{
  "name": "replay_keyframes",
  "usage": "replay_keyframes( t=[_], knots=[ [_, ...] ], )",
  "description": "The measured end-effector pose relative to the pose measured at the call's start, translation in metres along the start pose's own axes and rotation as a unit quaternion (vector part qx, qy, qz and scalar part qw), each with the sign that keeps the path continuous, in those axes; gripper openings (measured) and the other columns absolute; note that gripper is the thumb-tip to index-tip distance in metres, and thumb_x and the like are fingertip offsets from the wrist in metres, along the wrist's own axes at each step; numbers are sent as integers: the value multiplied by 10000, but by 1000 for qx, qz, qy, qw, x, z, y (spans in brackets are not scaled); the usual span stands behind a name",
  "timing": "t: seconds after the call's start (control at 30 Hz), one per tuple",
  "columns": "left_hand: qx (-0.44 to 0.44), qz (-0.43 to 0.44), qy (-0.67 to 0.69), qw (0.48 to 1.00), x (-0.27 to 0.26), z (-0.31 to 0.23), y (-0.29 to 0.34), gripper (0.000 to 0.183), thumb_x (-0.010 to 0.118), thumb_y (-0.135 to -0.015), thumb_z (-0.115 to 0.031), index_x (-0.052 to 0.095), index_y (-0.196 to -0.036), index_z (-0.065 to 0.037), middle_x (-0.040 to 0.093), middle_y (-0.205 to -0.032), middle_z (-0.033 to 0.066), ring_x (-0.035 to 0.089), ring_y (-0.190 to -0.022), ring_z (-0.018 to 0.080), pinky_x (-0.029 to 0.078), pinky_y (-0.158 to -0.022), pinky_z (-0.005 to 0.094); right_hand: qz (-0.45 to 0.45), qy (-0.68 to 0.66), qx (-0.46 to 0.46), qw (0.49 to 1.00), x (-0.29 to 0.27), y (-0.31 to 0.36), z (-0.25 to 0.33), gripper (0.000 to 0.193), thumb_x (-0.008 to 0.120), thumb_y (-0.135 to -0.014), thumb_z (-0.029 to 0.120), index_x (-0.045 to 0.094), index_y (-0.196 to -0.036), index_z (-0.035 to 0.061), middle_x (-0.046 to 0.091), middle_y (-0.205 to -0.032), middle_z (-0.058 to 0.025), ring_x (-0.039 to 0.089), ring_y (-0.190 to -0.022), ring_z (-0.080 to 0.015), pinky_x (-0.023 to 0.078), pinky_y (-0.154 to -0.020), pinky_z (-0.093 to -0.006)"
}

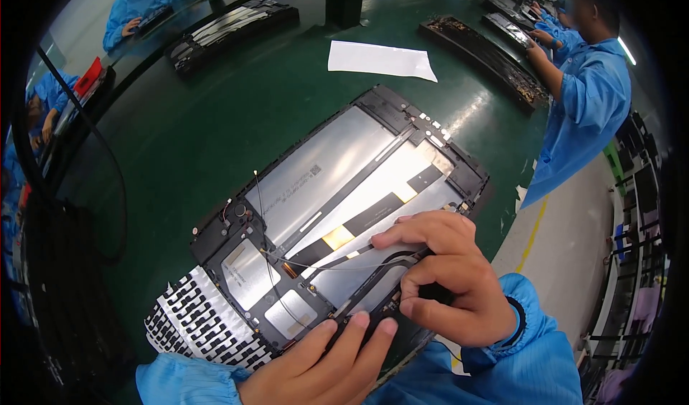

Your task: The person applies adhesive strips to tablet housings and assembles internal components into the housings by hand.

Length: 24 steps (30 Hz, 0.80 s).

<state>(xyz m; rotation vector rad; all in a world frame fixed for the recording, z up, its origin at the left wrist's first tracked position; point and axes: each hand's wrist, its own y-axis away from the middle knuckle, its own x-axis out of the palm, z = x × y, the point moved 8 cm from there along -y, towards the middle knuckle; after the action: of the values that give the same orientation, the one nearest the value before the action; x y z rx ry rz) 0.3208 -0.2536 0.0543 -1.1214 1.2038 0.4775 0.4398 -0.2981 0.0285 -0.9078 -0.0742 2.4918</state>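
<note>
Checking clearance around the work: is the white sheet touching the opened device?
Apart. The head view shows a strip of green table between the lower edge of the white sheet and the nearest corner of the opened device.

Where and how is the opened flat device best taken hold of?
Probably by the dark outer frame, coming in from both long sides: the opened device lies flat, its long edges run roughly parallel, and inside them lie a large silver panel and a thin cable, best left untouched.
</note>
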Motion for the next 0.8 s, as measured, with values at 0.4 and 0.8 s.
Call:
replay_keyframes(
  t=[0.4,0.8],
  knots=[
    [-22,9,4,1000,10,3,-2,176,539,-760,-75,613,-879,30,564,-1091,137,544,-978,266,426,-811,351,-21,-27,-46,998,-20,8,-1,139,697,-575,42,619,-690,54,604,-956,-89,547,-894,-264,378,-840,-396],
    [-9,7,-15,1000,10,2,-2,217,505,-754,-91,608,-901,31,551,-1115,145,540,-985,267,426,-805,346,-68,80,-133,986,-11,10,12,168,674,-558,62,630,-720,56,588,-939,-78,521,-838,-256,380,-777,-397]
  ],
)
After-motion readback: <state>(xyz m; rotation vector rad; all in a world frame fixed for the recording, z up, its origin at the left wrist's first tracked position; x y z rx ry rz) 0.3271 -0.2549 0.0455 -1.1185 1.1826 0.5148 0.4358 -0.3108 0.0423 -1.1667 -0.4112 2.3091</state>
